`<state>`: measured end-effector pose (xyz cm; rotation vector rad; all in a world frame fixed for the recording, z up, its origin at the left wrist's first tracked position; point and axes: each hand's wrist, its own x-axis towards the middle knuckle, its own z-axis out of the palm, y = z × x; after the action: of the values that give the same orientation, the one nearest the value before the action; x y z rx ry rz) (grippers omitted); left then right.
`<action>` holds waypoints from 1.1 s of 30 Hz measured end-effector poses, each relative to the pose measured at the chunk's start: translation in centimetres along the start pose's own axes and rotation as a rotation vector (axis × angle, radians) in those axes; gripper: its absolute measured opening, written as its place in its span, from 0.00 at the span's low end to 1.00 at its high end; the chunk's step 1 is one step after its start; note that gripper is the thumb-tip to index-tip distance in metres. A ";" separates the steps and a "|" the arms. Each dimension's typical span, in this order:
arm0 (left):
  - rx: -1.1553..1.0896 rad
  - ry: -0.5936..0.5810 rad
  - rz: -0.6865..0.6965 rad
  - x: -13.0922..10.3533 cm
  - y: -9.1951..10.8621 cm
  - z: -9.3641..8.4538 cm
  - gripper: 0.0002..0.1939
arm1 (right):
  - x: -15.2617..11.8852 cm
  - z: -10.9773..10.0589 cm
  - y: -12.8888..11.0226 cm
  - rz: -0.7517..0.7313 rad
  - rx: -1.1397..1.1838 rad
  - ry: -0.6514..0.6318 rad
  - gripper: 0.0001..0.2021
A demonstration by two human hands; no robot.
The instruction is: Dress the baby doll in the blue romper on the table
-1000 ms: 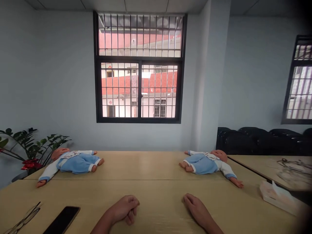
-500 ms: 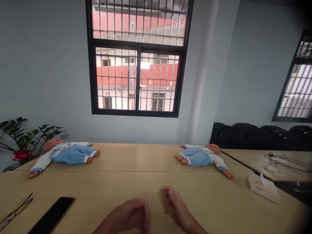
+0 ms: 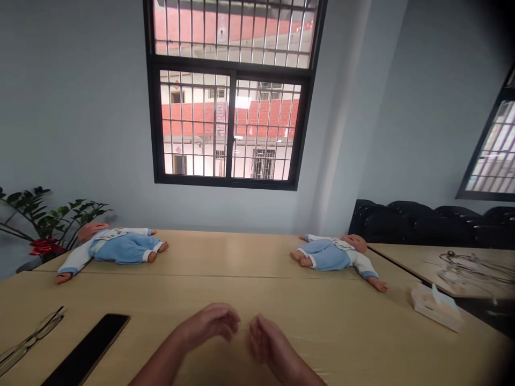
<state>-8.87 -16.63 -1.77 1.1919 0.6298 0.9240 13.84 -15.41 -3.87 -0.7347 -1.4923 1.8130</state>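
My left hand (image 3: 210,325) is above the near middle of the table, its fingers loosely curved and nothing in them. Facing it across a small gap, my right hand (image 3: 270,343) has its thumb up and its fingers softly bent, slightly blurred, with no object visible in it. The hands do not touch. A dark phone (image 3: 88,348) lies to the left of my left hand, and a pair of glasses (image 3: 34,339) rests farther left.
Two baby dolls in blue and white clothes lie on their backs across the table (image 3: 225,289): a left doll (image 3: 120,247) and a right doll (image 3: 328,253). A tissue pack (image 3: 436,310), cables (image 3: 475,268), black chairs (image 3: 426,225) and a potted plant (image 3: 52,220) stand around.
My left hand has risen and its fingers have come into clearer view. My right hand has shifted left and down a little. The view has tilted slightly.
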 end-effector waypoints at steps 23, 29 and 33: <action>0.977 0.211 -0.117 0.5 -1.1 -1.2 0.16 | 11.3 -22.8 -5.4 -0.096 -1.462 1.198 0.31; 1.034 0.210 -0.156 0.8 -1.1 -1.4 0.15 | 14.1 -25.8 -4.3 0.132 -1.440 1.174 0.29; 1.055 0.201 -0.149 0.8 -0.9 -1.3 0.14 | 14.4 -26.8 -4.3 0.167 -1.334 1.183 0.23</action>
<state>-9.34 -15.36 -2.97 1.9423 1.4470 0.5634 26.26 12.64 -4.81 -2.0543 -1.5170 -0.0510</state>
